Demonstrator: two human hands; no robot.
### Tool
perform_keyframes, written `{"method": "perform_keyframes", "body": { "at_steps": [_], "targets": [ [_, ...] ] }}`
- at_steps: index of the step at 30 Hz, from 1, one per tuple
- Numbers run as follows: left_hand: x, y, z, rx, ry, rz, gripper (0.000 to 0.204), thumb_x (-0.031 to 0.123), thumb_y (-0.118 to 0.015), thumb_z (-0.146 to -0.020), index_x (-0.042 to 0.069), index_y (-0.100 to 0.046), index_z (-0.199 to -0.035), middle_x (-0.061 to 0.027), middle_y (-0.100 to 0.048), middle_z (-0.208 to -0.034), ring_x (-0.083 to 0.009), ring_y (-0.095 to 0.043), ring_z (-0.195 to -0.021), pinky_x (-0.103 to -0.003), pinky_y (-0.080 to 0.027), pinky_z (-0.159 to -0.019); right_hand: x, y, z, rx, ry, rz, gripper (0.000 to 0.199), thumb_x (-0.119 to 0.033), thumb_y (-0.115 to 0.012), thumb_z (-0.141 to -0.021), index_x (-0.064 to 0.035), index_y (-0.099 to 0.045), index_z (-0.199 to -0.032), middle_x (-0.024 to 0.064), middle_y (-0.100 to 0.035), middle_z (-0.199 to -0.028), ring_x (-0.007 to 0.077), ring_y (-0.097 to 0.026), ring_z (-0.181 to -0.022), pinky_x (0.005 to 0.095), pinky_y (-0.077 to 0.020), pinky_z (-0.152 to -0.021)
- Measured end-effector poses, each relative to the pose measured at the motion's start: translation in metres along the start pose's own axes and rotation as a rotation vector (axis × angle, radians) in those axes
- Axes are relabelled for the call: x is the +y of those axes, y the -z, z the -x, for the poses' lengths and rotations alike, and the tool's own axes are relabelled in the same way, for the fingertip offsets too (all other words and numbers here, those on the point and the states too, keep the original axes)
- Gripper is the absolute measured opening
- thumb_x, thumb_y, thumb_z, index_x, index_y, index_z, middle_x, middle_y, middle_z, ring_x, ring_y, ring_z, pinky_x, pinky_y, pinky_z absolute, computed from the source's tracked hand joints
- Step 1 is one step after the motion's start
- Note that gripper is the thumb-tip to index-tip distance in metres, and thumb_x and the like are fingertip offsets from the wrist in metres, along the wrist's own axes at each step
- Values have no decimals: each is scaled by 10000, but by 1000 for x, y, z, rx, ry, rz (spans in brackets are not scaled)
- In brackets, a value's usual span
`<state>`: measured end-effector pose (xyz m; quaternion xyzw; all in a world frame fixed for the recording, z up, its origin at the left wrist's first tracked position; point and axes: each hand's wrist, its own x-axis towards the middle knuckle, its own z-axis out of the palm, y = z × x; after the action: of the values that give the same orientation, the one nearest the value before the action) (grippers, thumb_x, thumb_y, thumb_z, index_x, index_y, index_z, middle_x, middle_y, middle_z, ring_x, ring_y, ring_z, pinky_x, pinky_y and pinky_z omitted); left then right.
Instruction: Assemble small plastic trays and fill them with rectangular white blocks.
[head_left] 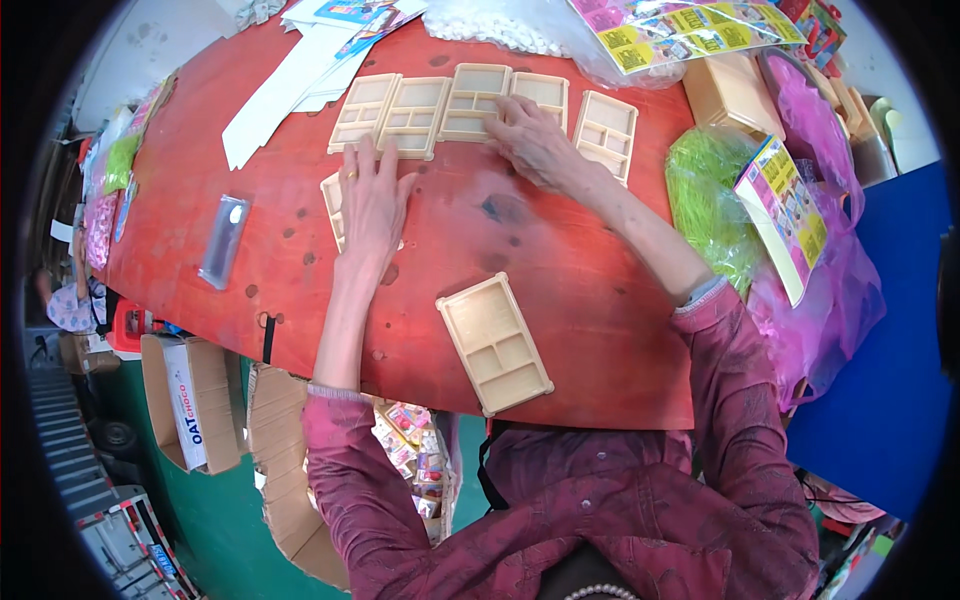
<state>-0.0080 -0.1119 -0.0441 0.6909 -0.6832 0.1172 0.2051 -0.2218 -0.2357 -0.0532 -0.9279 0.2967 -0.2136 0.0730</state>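
Note:
Several cream plastic compartment trays [475,78] stand in an uneven row across the far part of the red table. My right hand [540,148] has its bent fingers on the lower right edge of the middle tray, partly covering the tray beside it [541,88]. My left hand [372,200] lies palm down with its fingers stretched, their tips at the near edge of the left trays [412,105]. Beneath that hand another tray [332,205] is mostly hidden. Near the front edge, one more tray [495,343] lies tilted by itself.
A clear plastic sleeve [224,242] lies on the red table [290,300] at left, below white paper sheets [290,100]. To the right are bagged green shreds [712,195], a pink plastic bag [820,310] and a wooden box [730,90]. An open carton [285,450] stands below the table.

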Motion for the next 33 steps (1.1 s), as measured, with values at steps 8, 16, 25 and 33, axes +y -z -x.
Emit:
{"method": "perform_keyframes", "body": {
  "at_steps": [8, 16, 25, 33],
  "targets": [
    [0, -26, -30, -41, -72, 68, 291, 120, -618, -845, -3, -553, -1100, -238, -437, -1285, -412, -424, -1190, -478, -377, -959, -13, -4, 12, 75, 83, 68, 244, -165, -566, -884, -38, -510, -1085, 191, -432, -1273, 372, -407, -1224, 476, -425, -908],
    [-2, -15, -25, -60, -37, 133, 332, 120, -608, -854, -10, -532, -1150, -246, -408, -1322, -412, -391, -1220, -493, -344, -989, -25, 9, 16, 99, 88, 95, 353, -192, -573, -882, -36, -488, -1186, 199, -428, -1299, 375, -411, -1232, 484, -413, -921],
    [1, 47, 57, -149, 289, 205, 470, 227, -622, -857, -58, -499, -1211, -310, -385, -1325, -440, -357, -1247, -473, -306, -1022, 4, 61, 61, -29, -319, 87, 386, -152, -572, -873, -10, -468, -1216, 244, -470, -1245, 411, -435, -1177, 470, -381, -962],
    [-39, 51, 60, -162, 189, 279, 412, 164, -563, -890, -18, -489, -1252, -257, -413, -1340, -409, -364, -1275, -464, -330, -1038, -16, 65, 77, 73, -269, 81, 403, -88, -605, -845, -5, -491, -1222, 255, -443, -1293, 410, -418, -1207, 460, -372, -996]
  ]
}}
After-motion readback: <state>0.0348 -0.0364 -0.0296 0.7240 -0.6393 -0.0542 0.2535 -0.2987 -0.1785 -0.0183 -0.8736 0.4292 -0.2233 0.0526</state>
